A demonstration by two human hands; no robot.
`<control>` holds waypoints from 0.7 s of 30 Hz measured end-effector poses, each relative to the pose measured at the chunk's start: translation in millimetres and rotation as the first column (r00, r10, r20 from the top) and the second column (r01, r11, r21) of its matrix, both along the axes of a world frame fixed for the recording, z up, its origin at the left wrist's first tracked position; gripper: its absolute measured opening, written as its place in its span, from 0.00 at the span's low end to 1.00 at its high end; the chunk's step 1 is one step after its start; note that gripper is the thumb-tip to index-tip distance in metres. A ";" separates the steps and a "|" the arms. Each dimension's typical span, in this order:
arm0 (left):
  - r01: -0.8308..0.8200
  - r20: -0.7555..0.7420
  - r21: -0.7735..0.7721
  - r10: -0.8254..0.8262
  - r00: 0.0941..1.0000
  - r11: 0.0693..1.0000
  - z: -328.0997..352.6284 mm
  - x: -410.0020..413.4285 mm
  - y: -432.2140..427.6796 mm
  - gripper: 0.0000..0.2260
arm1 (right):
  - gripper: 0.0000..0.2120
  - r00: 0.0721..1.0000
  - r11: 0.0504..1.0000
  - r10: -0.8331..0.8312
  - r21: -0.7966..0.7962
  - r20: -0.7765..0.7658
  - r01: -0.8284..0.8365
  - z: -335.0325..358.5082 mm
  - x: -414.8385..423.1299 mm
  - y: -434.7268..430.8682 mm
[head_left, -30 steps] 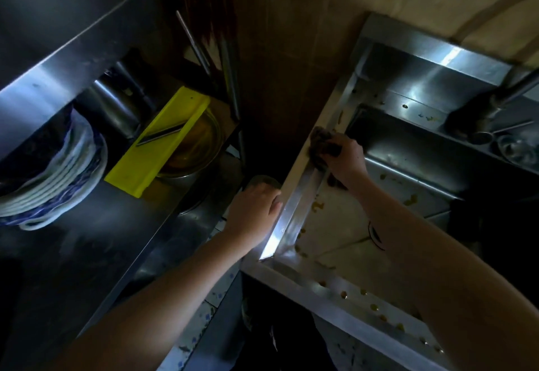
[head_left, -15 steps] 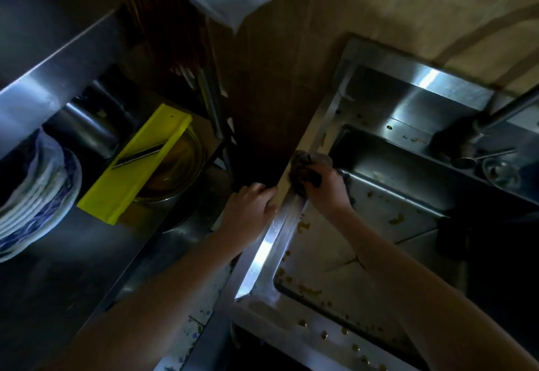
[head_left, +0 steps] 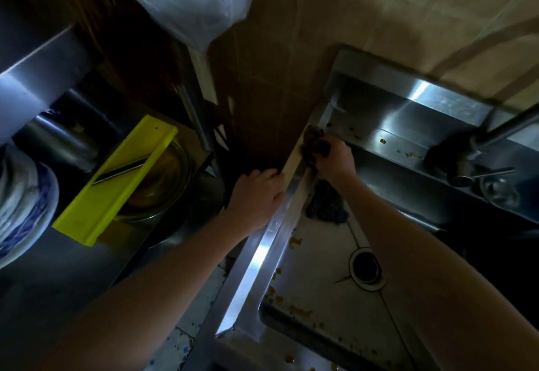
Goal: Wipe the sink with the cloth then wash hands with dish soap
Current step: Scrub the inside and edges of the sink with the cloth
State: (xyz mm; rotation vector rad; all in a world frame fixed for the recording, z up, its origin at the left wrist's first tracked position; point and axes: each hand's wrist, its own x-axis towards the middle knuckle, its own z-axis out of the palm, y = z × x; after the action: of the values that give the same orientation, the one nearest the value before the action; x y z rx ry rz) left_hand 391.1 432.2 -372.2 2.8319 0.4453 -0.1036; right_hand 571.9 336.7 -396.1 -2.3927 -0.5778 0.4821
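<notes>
Right hand [head_left: 335, 162] has its fingers curled tight around the dark cloth [head_left: 314, 142], pressing it on the far left corner of the sink [head_left: 261, 257] rim. Left hand [head_left: 256, 195] holds nothing and rests on the outer edge of the left rim, fingers loosely bent; the hands are apart. Basin has brown food bits scattered near the drain [head_left: 366, 267]. Faucet [head_left: 474, 149] is at the back right. To the left, a yellow tray [head_left: 116, 179] lies over a glass bowl [head_left: 166, 186] on a shelf, with stacked plates [head_left: 23, 204] beside it.
</notes>
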 end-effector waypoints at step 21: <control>0.093 0.073 0.042 -0.096 0.993 0.995 -2.7 79.0 16.8 0.12 | 0.26 0.954 0.961 0.113 -0.276 0.278 -0.034 1.8 43.1 24.6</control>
State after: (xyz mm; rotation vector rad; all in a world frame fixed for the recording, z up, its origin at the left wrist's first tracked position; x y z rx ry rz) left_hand 470.1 449.1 -375.0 2.8828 0.3006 -0.0081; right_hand 615.0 361.3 -394.4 -2.7353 -0.7770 0.2503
